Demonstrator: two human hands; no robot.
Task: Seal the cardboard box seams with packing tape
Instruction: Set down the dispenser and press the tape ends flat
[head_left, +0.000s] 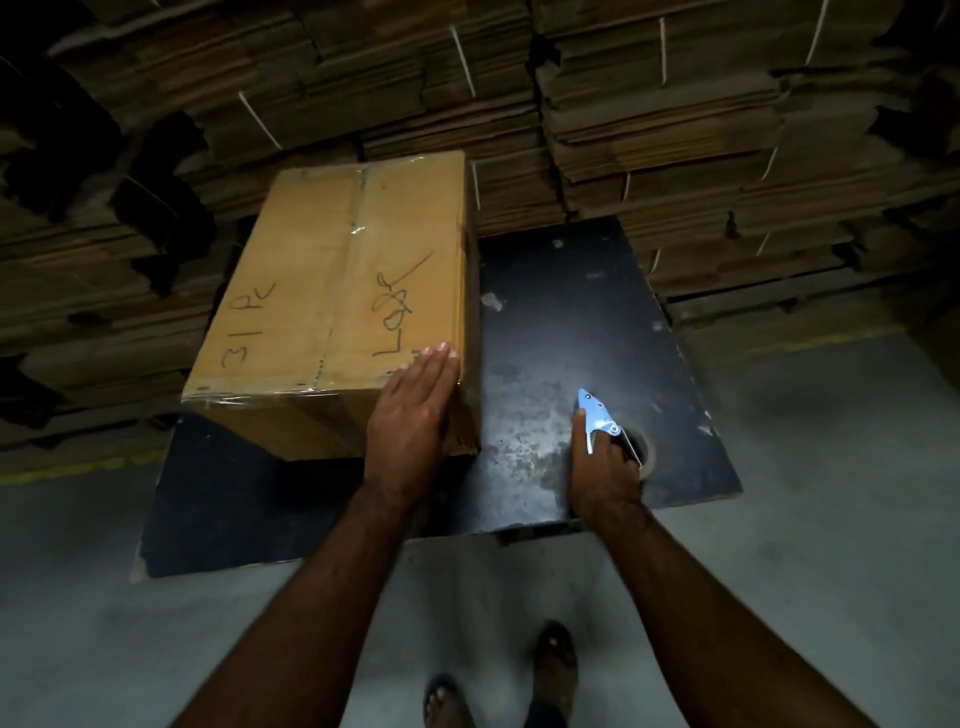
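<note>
Your box (332, 291) is tan-yellow cardboard with dark handwritten scrawl across its top and glossy clear tape along the seam. It sits on a black worktop (571, 322) mottled with pale grey scuffs. The dispenser (597, 415) shows a bright silver-blue metal plate. Behind, you see brown cardboard stacks (649, 130) bound with white straps; the floor (831, 571) is dull grey.

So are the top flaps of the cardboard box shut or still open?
Shut. The cardboard box has its flaps lying flat, with clear tape along the centre seam; the left hand rests flat on its near corner.
</note>
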